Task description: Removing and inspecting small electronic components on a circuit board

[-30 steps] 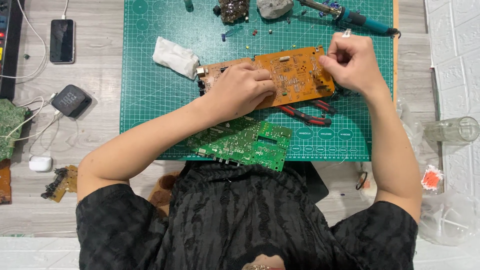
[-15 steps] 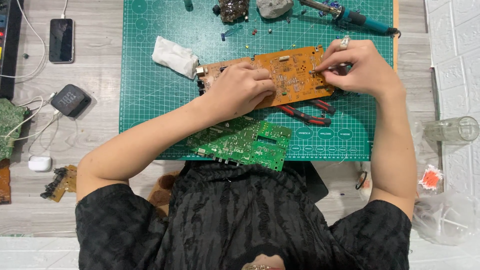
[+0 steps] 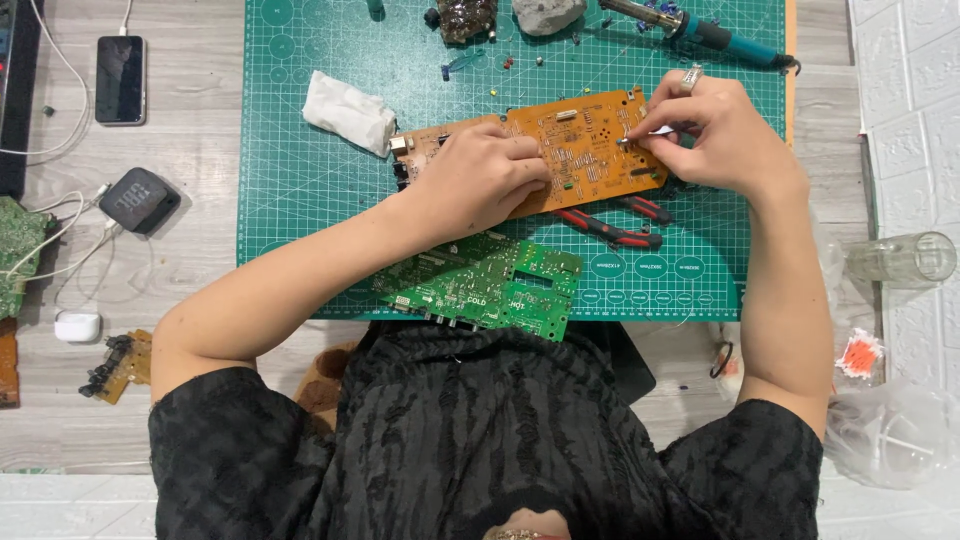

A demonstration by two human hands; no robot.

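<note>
An orange circuit board (image 3: pixel 580 150) lies tilted on the green cutting mat (image 3: pixel 300 200). My left hand (image 3: pixel 485 180) presses down on the board's left half, fingers curled over it. My right hand (image 3: pixel 715 135) is at the board's right edge, its fingertips pinched on a small metal tool whose tip touches the board's surface; a ring shows on one finger. Red-handled pliers (image 3: pixel 615 230) lie just under the board's lower edge. A green circuit board (image 3: pixel 485 285) rests on the mat's near edge, close to my body.
A soldering iron (image 3: pixel 700 30), a crumpled white cloth (image 3: pixel 345 110), a grey lump (image 3: pixel 545 12) and a dark part (image 3: pixel 465 15) sit on the mat's far side. A phone (image 3: pixel 120 78), a black charger (image 3: pixel 140 200), earbud case (image 3: pixel 78 325) and cables lie left. A glass (image 3: pixel 900 258) stands right.
My right hand has moved down and left from the board's top right corner onto its surface, bringing the pinched tool tip to the board. My left hand stays pressed on it.
</note>
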